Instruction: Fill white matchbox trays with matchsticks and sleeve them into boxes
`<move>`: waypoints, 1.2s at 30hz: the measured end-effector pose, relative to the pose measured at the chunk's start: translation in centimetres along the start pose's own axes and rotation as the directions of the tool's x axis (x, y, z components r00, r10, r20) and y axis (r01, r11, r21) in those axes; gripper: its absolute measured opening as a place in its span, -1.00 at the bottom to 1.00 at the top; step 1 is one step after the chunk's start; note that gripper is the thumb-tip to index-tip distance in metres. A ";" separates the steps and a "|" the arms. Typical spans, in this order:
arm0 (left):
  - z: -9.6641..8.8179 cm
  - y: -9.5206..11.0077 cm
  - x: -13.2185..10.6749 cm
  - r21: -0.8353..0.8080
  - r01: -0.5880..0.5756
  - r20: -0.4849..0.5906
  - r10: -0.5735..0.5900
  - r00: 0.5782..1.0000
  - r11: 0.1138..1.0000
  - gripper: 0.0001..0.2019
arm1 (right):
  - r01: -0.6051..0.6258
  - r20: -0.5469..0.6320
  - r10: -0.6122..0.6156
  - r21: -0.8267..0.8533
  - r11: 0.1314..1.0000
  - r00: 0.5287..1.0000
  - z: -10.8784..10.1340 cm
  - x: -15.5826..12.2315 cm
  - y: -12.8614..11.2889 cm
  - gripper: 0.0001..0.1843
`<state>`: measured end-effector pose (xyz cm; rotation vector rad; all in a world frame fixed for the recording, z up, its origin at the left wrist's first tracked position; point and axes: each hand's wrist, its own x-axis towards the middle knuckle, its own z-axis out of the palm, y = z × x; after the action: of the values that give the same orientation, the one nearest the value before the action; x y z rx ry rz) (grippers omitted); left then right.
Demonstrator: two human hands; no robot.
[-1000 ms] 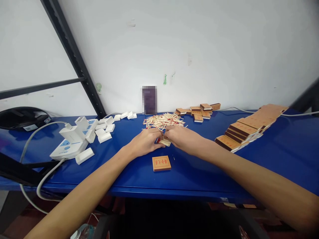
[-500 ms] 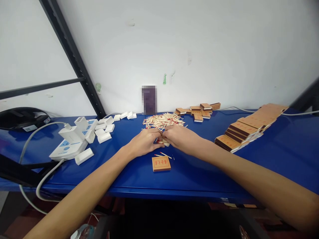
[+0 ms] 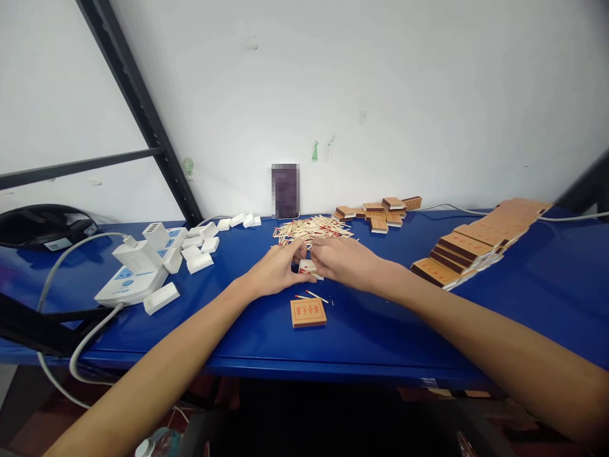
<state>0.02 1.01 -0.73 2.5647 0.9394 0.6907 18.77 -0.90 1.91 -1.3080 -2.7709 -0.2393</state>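
A small white matchbox tray (image 3: 307,266) with red-tipped matches in it sits between my hands on the blue table. My left hand (image 3: 278,271) curves round its left side, thumb in front and fingers behind. The fingers of my right hand (image 3: 345,261) are bent together at the tray's right end; what they pinch is hidden. Just beyond both hands spreads a heap of loose matches (image 3: 316,230). Nearer to me lies an orange matchbox sleeve or box (image 3: 308,313), flat, with two stray matches (image 3: 316,296) at its far edge.
Several white trays (image 3: 200,262) lie at the left beside a power strip (image 3: 130,285) with chargers and cables. Orange matchboxes form a small pile (image 3: 378,214) at the wall and a long stacked row (image 3: 469,244) at the right. A dark pixelated block (image 3: 285,190) stands against the wall.
The left hand's thumb and fingers have spread slightly apart, and more of the white tray with matches shows between the hands. The right hand has barely shifted.
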 end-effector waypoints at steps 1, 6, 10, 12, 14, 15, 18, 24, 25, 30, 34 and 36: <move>0.0 0.0 0.0 -0.002 0.001 0.003 -0.001 1.000 1.000 -0.60 | -0.011 -0.010 0.012 0.030 0.999 1.000 0.0 0.0 0.2 -0.85; 0.0 -0.1 -0.2 0.098 -0.011 -0.002 0.011 1.000 0.995 -0.56 | -0.016 -0.198 0.083 0.320 0.947 0.977 0.2 -0.1 1.8 -0.92; -0.1 0.0 -0.3 0.119 -0.030 -0.003 0.030 1.000 0.992 -0.61 | 0.020 -0.256 0.114 0.470 0.882 0.960 0.6 -0.3 2.8 -0.84; -0.2 0.0 -0.4 0.109 -0.031 -0.017 0.033 0.999 0.994 -0.67 | 0.039 -0.266 0.108 0.494 0.868 0.958 0.8 -0.4 3.0 -0.72; -0.1 -0.1 -0.4 0.084 -0.041 -0.023 0.043 0.999 0.996 -0.73 | 0.052 -0.277 0.108 0.516 0.855 0.955 0.9 -0.6 3.0 -0.69; -0.1 -0.2 -0.4 0.071 -0.045 -0.022 0.046 0.999 0.996 -0.75 | 0.061 -0.280 0.110 0.538 0.841 0.954 1.0 -0.7 2.8 -0.72; 0.1 -0.5 -0.3 0.034 -0.045 -0.017 0.046 0.999 0.998 -0.82 | 0.099 -0.281 0.112 0.640 0.762 0.953 1.3 -0.8 2.3 -0.87; -0.5 -0.8 -0.2 0.039 -0.017 -0.068 0.020 0.998 0.999 -0.84 | 0.081 -0.181 0.053 0.657 0.750 0.982 1.7 -0.8 2.4 -0.83; -0.7 -0.8 -0.2 0.055 -0.024 -0.074 0.028 0.997 0.998 -0.84 | 0.066 -0.170 0.053 0.622 0.780 0.984 1.4 -0.9 2.5 -0.81; -1.5 0.2 -0.6 0.147 -0.147 -0.021 0.152 0.988 0.978 -0.85 | 0.032 -0.188 0.081 0.530 0.847 0.979 -0.9 -2.1 2.2 -0.83; -1.8 1.0 -0.9 0.017 -0.182 0.113 0.179 0.977 0.983 -0.89 | 0.059 0.072 -0.116 0.541 0.839 0.991 -1.9 -3.0 1.0 -0.86; -2.0 1.1 -1.0 -0.058 -0.132 0.231 0.142 0.962 0.989 -0.89 | 0.082 0.110 -0.161 0.520 0.850 0.981 -1.7 -3.2 0.6 -0.88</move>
<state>-1.21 -0.17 1.12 2.6199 0.6687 0.4238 21.25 -3.22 3.22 -1.0434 -2.7444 0.5857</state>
